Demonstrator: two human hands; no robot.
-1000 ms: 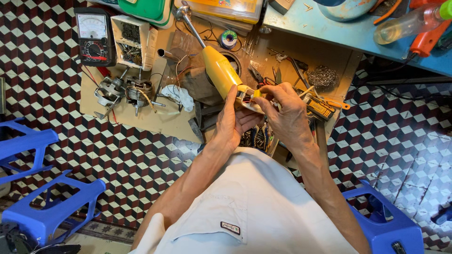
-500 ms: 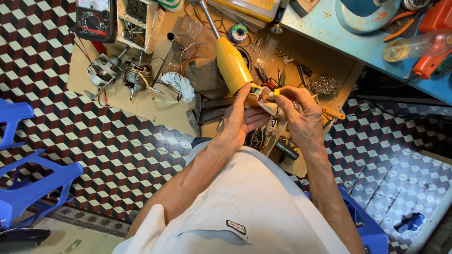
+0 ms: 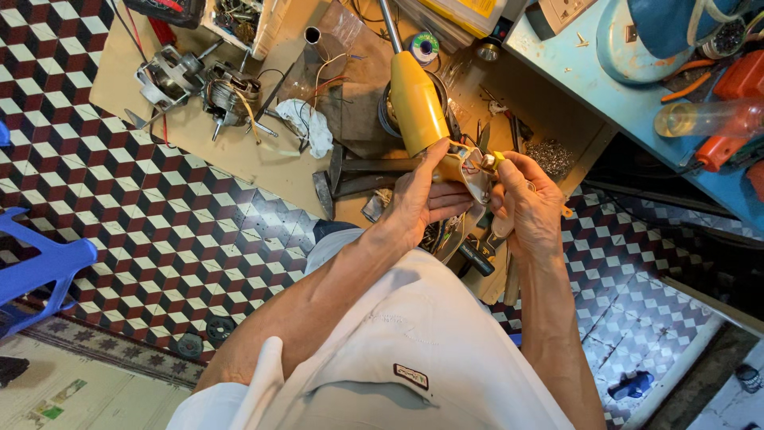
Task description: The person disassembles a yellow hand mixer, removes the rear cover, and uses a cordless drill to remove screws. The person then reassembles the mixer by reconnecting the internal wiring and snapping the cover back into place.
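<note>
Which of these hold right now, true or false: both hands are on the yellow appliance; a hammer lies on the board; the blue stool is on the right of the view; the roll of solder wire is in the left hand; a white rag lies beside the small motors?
1. Both hands are on the yellow appliance. True: the left hand grips its open end and the right hand works at it with its fingers.
2. A hammer lies on the board. True.
3. The blue stool is on the right of the view. False: it is at the left edge.
4. The roll of solder wire is in the left hand. False: it lies on the board, beyond the appliance.
5. A white rag lies beside the small motors. True.
</note>
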